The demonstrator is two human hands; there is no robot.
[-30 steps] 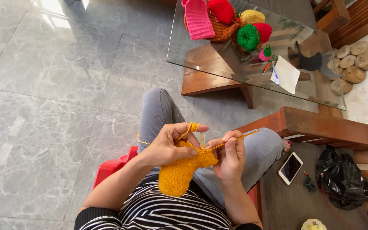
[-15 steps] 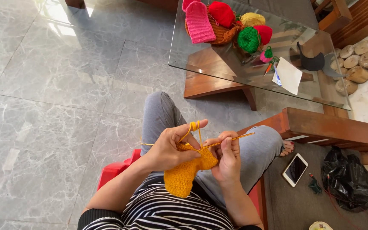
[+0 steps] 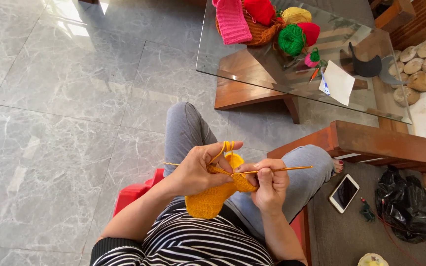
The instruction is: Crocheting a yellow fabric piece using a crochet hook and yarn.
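Note:
My left hand [image 3: 196,170] holds an orange crocheted piece [image 3: 212,199] over my lap, with orange yarn [image 3: 227,146] looped over the raised index finger. My right hand [image 3: 270,185] grips a thin orange crochet hook [image 3: 282,169] whose tip goes into the top edge of the piece; the handle points right. The piece hangs down between both hands above my striped shirt.
A glass coffee table [image 3: 252,74] stands ahead with a basket of yarn balls [image 3: 292,38], a pink knit piece [image 3: 231,22] and a white paper [image 3: 338,82]. A wooden armrest [image 3: 385,143], a phone [image 3: 344,193] and a black bag [image 3: 408,207] lie at my right.
The view has shifted slightly; my hands stay together on the piece, and the hook has been worked a little in the top edge.

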